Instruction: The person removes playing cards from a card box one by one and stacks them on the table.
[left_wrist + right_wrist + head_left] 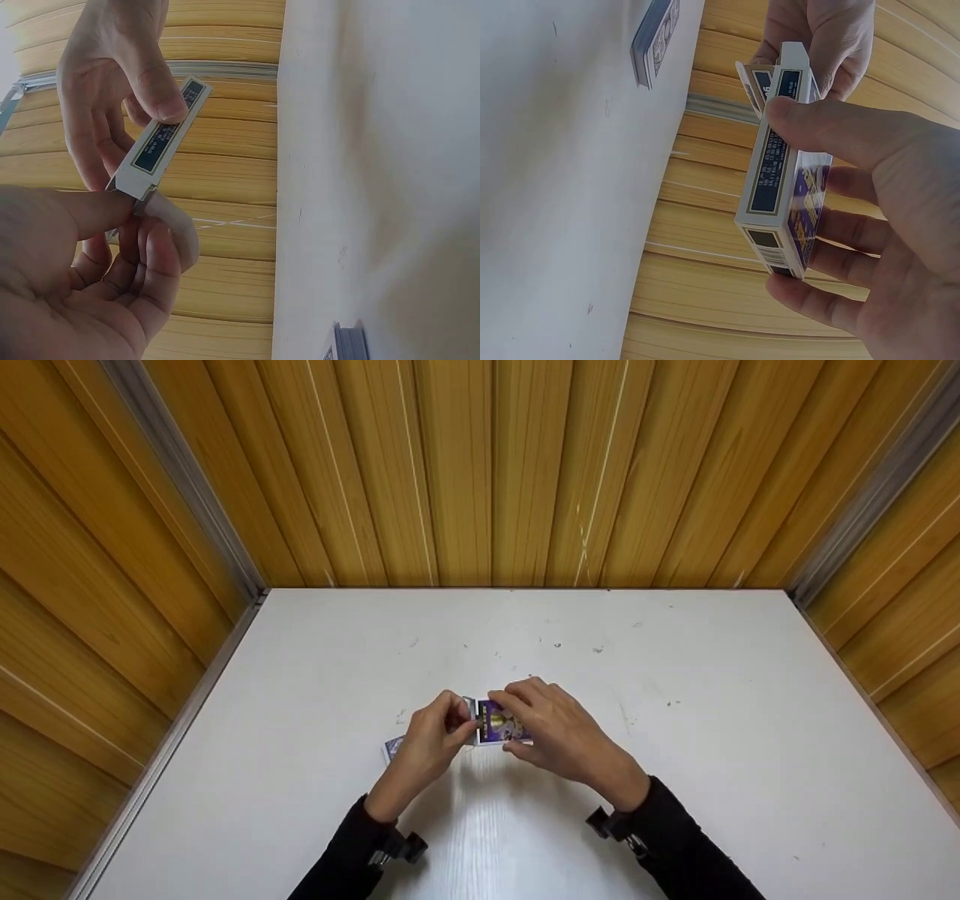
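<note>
My right hand [562, 731] grips a small card box [501, 722] with purple and gold printing on its face, held up over the table. In the right wrist view the thumb lies along the narrow side of the box [761, 180], with the fingers on the opposite side. At the other end my left hand [431, 731] pinches a lifted flap [172, 217] between thumb and curled fingers. Another flap [751, 84] stands out from that end in the right wrist view. The inside of the box is hidden.
A deck of cards [393, 747] lies on the white table [675, 660], partly behind the left hand; its stacked edges [639, 66] show in the right wrist view. Wood-patterned walls [457, 472] enclose the table at the back and both sides.
</note>
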Demonstrator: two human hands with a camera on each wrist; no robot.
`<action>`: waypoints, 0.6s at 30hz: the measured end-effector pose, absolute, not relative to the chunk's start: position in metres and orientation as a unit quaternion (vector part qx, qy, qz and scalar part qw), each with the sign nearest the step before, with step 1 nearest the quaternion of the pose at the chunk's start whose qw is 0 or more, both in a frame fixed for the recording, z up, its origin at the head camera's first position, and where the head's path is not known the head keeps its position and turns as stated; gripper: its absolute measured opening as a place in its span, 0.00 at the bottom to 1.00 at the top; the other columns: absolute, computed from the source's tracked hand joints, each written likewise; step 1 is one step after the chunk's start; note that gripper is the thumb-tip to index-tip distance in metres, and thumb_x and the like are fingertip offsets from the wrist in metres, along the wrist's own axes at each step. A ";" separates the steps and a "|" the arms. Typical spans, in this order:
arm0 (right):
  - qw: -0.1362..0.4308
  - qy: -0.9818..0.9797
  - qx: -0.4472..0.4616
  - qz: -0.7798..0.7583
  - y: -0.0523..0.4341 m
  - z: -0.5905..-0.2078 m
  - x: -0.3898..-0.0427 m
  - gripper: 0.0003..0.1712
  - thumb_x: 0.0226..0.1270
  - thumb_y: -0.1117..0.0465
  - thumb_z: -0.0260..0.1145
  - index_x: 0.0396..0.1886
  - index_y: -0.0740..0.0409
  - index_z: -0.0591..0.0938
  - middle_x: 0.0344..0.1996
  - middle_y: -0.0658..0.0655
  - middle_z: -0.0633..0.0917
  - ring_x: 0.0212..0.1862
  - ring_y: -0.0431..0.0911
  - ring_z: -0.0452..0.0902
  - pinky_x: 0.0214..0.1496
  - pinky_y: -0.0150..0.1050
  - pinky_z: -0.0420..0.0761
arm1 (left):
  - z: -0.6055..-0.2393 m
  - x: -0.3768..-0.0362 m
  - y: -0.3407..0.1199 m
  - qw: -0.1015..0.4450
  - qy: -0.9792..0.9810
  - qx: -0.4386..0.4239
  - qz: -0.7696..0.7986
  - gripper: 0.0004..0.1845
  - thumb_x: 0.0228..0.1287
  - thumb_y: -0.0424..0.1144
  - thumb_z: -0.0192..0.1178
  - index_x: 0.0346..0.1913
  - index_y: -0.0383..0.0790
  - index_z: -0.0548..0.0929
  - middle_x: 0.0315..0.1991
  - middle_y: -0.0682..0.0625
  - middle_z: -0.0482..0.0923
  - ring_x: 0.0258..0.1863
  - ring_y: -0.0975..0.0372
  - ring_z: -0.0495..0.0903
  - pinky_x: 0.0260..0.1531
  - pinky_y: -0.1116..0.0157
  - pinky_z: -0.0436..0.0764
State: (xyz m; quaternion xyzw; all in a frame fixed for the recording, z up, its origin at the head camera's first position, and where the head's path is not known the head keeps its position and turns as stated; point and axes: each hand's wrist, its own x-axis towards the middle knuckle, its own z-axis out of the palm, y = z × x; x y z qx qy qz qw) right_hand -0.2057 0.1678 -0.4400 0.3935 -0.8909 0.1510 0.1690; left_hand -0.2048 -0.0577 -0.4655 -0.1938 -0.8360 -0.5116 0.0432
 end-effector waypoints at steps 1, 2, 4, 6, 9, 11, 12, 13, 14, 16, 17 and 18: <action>0.169 -0.891 0.393 0.150 0.168 -0.440 -0.206 0.40 0.55 0.56 0.83 0.67 0.57 0.78 0.54 0.55 0.81 0.54 0.48 0.76 0.54 0.44 0.80 | -0.465 -0.205 -0.058 0.043 -0.836 -0.194 -0.512 0.10 0.68 0.27 0.67 0.37 0.37 0.74 0.31 0.52 0.76 0.30 0.65 0.74 0.29 0.71 0.75; 0.168 -0.892 0.393 0.149 0.168 -0.440 -0.206 0.40 0.55 0.56 0.83 0.67 0.57 0.78 0.54 0.55 0.81 0.53 0.48 0.76 0.53 0.44 0.80 | -0.465 -0.205 -0.058 0.042 -0.835 -0.195 -0.512 0.10 0.68 0.27 0.66 0.37 0.37 0.74 0.31 0.52 0.76 0.30 0.65 0.74 0.29 0.71 0.75; 0.167 -0.892 0.393 0.149 0.168 -0.441 -0.206 0.40 0.55 0.56 0.83 0.67 0.57 0.78 0.54 0.55 0.81 0.54 0.48 0.76 0.53 0.44 0.80 | -0.465 -0.205 -0.058 0.042 -0.833 -0.201 -0.514 0.09 0.68 0.25 0.65 0.36 0.37 0.74 0.31 0.51 0.77 0.30 0.65 0.75 0.29 0.71 0.76; 0.166 -0.892 0.392 0.149 0.168 -0.441 -0.206 0.40 0.55 0.56 0.83 0.67 0.57 0.78 0.54 0.55 0.81 0.54 0.48 0.77 0.53 0.45 0.80 | -0.465 -0.205 -0.058 0.040 -0.829 -0.205 -0.519 0.09 0.68 0.24 0.64 0.36 0.37 0.74 0.31 0.51 0.77 0.30 0.65 0.75 0.29 0.71 0.76; 0.165 -0.894 0.388 0.150 0.169 -0.441 -0.207 0.40 0.56 0.56 0.82 0.67 0.57 0.77 0.54 0.56 0.81 0.54 0.49 0.77 0.54 0.45 0.80 | -0.464 -0.204 -0.058 0.039 -0.821 -0.209 -0.530 0.09 0.68 0.21 0.61 0.37 0.37 0.74 0.32 0.50 0.78 0.30 0.65 0.75 0.29 0.71 0.76; 0.163 -0.896 0.384 0.152 0.170 -0.441 -0.208 0.39 0.56 0.56 0.82 0.67 0.57 0.77 0.54 0.56 0.81 0.55 0.49 0.76 0.54 0.45 0.80 | -0.462 -0.204 -0.059 0.043 -0.818 -0.208 -0.535 0.09 0.68 0.20 0.59 0.37 0.37 0.74 0.32 0.50 0.77 0.30 0.65 0.74 0.29 0.72 0.75; 0.162 -0.897 0.383 0.154 0.171 -0.441 -0.208 0.39 0.57 0.55 0.82 0.67 0.57 0.78 0.55 0.55 0.81 0.55 0.49 0.76 0.54 0.45 0.80 | -0.461 -0.204 -0.059 0.050 -0.818 -0.208 -0.535 0.09 0.68 0.20 0.58 0.37 0.37 0.74 0.32 0.51 0.77 0.30 0.65 0.74 0.29 0.71 0.75; 0.161 -0.897 0.381 0.156 0.172 -0.441 -0.208 0.39 0.57 0.55 0.82 0.67 0.57 0.78 0.55 0.56 0.81 0.55 0.49 0.76 0.54 0.45 0.80 | -0.460 -0.204 -0.060 0.059 -0.818 -0.212 -0.531 0.09 0.67 0.19 0.58 0.38 0.37 0.75 0.33 0.50 0.77 0.30 0.64 0.74 0.30 0.71 0.75; 0.159 -0.898 0.378 0.158 0.173 -0.440 -0.209 0.39 0.57 0.55 0.82 0.67 0.57 0.78 0.55 0.56 0.81 0.55 0.49 0.76 0.54 0.46 0.80 | -0.460 -0.204 -0.061 0.072 -0.819 -0.216 -0.527 0.09 0.67 0.19 0.57 0.39 0.36 0.76 0.33 0.50 0.78 0.30 0.64 0.74 0.29 0.71 0.75; 0.159 -0.899 0.375 0.162 0.174 -0.440 -0.210 0.39 0.57 0.55 0.82 0.67 0.58 0.78 0.55 0.56 0.81 0.55 0.49 0.76 0.54 0.46 0.80 | -0.457 -0.205 -0.064 0.093 -0.822 -0.226 -0.514 0.10 0.65 0.18 0.57 0.41 0.36 0.79 0.36 0.49 0.79 0.29 0.64 0.74 0.29 0.70 0.74; 0.159 -0.899 0.374 0.163 0.175 -0.440 -0.211 0.39 0.57 0.55 0.82 0.68 0.58 0.77 0.55 0.56 0.81 0.55 0.49 0.77 0.54 0.46 0.80 | -0.456 -0.205 -0.065 0.103 -0.826 -0.230 -0.505 0.11 0.65 0.18 0.56 0.42 0.36 0.80 0.38 0.49 0.80 0.30 0.64 0.74 0.29 0.70 0.75; 0.159 -0.900 0.372 0.163 0.176 -0.440 -0.212 0.39 0.57 0.54 0.82 0.68 0.58 0.77 0.55 0.56 0.81 0.55 0.49 0.77 0.54 0.46 0.80 | -0.456 -0.206 -0.067 0.112 -0.830 -0.236 -0.494 0.13 0.64 0.18 0.56 0.44 0.36 0.82 0.41 0.48 0.80 0.30 0.64 0.74 0.29 0.70 0.75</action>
